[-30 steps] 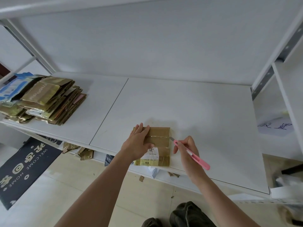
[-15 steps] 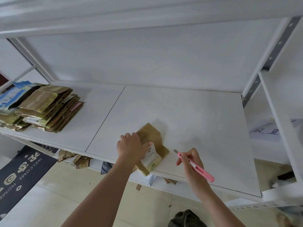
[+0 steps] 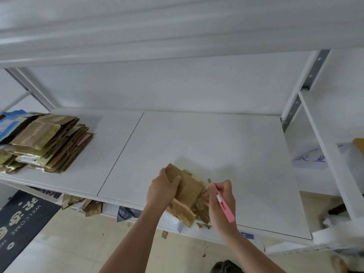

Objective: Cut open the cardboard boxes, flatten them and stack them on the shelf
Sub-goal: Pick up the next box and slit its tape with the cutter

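Cardboard box (image 3: 189,191) gripped by left hand (image 3: 162,191), apparently empty.

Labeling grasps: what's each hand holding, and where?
Left hand grips the cardboard box by its left edge; right hand holds the pink cutter mid-handle.

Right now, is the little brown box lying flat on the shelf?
No. The box is tipped up off the shelf, gripped by the left hand.

Open shelf, crowded left end

I saw bare board on the shelf (image 3: 226,138) behind and right of the box (image 3: 189,191); the stack of flattened cardboard (image 3: 47,140) blocked the far left, and the upright post (image 3: 303,89) closed the right.
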Demonstrator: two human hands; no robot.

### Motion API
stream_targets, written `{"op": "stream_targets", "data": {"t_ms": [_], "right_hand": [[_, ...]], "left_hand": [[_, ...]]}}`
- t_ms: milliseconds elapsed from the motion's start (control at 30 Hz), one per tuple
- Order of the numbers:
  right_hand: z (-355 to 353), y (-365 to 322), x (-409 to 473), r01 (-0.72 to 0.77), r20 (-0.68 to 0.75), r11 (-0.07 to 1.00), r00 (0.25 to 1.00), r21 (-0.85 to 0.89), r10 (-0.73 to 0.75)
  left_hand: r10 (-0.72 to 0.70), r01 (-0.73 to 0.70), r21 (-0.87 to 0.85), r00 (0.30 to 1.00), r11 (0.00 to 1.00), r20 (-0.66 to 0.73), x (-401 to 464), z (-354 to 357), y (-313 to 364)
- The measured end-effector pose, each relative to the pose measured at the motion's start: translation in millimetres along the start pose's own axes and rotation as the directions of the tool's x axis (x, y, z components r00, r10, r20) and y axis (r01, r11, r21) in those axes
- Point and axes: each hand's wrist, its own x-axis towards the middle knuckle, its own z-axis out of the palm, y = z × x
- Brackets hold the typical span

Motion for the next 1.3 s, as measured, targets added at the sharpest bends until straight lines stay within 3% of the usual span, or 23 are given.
{"op": "stream_targets", "data": {"t_ms": [67,133,200,267,467,700,1000,1300], "right_hand": [[2.8,-3.7,12.2,-0.013,-0.012,0.999,1.0,0.029,0.013],[8.0,-5.8,23.2,-0.039,0.004,0.998,0.999,0.055,0.039],[12.4,-4.1,30.8,-0.109,0.033,0.991,0.994,0.079,0.106],[11.9,1.8,33.3,-0.174,0.047,0.977,0.984,0.122,0.169],[7.0,10.7,15.1,-0.185,0.047,0.964,0.983,0.191,0.179],[16.7,6.4,15.0,-0.184,0.045,0.961,0.983,0.208,0.179],[21.7,7.6,19.6,-0.155,0.008,0.967,0.988,0.204,0.156],[9.0,9.8,14.7,-0.235,0.139,0.957,0.967,0.168,0.213]], "left_hand": [[0.01,0.021,0.247,0.993,0.969,-0.122,3.8,-5.4,-3.2],[0.196,-0.123,0.381,0.967,0.916,-0.16,8.2,-4.9,-8.1],[0.414,-0.388,0.314,0.91,0.866,-0.016,15.5,-0.1,-16.9],[0.475,-0.489,0.158,0.872,0.858,0.117,18.3,3.8,-26.9],[0.431,-0.487,0.209,0.864,0.848,0.261,29.7,8.1,-36.4],[0.436,-0.465,0.007,0.835,0.886,0.335,31.5,-9.0,-37.3],[0.454,-0.484,0.046,0.846,0.874,0.279,31.7,-0.5,-36.2],[0.473,-0.511,0.099,0.841,0.854,0.264,37.4,5.4,-40.7]]}}
